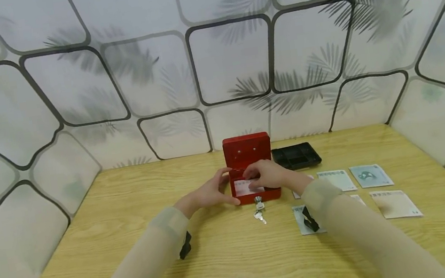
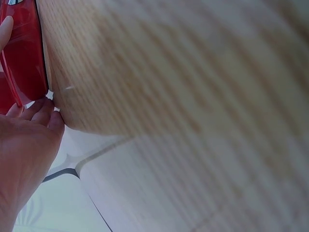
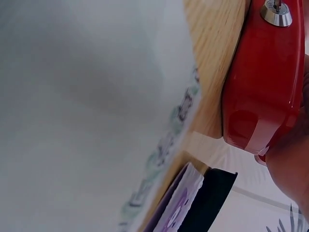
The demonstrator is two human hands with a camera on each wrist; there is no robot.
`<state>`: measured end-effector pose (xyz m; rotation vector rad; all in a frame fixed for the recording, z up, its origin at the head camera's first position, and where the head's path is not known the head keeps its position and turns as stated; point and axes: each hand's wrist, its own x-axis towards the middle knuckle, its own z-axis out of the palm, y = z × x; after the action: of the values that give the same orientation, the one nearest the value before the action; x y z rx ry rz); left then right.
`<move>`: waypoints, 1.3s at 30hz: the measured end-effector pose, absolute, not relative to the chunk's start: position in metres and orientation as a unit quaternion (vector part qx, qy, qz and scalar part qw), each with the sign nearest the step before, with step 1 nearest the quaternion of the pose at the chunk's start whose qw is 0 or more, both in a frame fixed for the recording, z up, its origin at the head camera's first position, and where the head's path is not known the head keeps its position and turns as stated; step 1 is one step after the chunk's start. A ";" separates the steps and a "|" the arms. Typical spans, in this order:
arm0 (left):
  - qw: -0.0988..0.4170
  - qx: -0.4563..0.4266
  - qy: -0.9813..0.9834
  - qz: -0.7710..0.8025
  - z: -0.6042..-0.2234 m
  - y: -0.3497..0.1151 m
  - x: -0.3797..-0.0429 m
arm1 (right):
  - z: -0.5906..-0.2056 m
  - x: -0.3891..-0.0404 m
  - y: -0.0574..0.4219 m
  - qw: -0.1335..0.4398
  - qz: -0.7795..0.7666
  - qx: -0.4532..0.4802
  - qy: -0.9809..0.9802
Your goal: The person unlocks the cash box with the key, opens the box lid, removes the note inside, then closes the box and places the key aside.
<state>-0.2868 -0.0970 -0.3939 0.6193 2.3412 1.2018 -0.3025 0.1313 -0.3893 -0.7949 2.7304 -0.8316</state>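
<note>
A red metal cash box (image 1: 259, 197) stands on the table with its lid (image 1: 247, 150) raised. A pale paper note (image 1: 242, 187) with a printed edge lies inside. My left hand (image 1: 213, 191) holds the box's left end, thumb at the front corner and fingers toward the back; the left wrist view shows those fingertips against the red wall. Reaching over the right wall, my right hand (image 1: 268, 174) has its fingers bent above the note, thumb apart from them. Its fingertips are hidden in the right wrist view. Keys (image 1: 260, 214) hang from the front lock (image 3: 276, 13).
Right of the box lie several printed notes, among them a teal one (image 1: 370, 176) and a beige one (image 1: 396, 204); my right forearm covers some. A black compartment tray (image 1: 296, 156) sits behind them. A patterned curtain (image 1: 232, 57) encloses the table (image 1: 135, 189).
</note>
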 end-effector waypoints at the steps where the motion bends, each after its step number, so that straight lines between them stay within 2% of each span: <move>1: 0.218 0.223 0.846 0.433 -0.394 -0.097 -0.287 | -0.389 -0.302 0.131 0.090 -0.280 -0.266 0.918; 39: 0.212 0.239 0.843 0.433 -0.395 -0.097 -0.289 | -0.389 -0.304 0.126 0.075 -0.265 -0.259 0.926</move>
<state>-0.2894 -0.0972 -0.3954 0.6638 2.3421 1.2021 -0.3037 0.1256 -0.3894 -0.7783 2.7775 -0.7950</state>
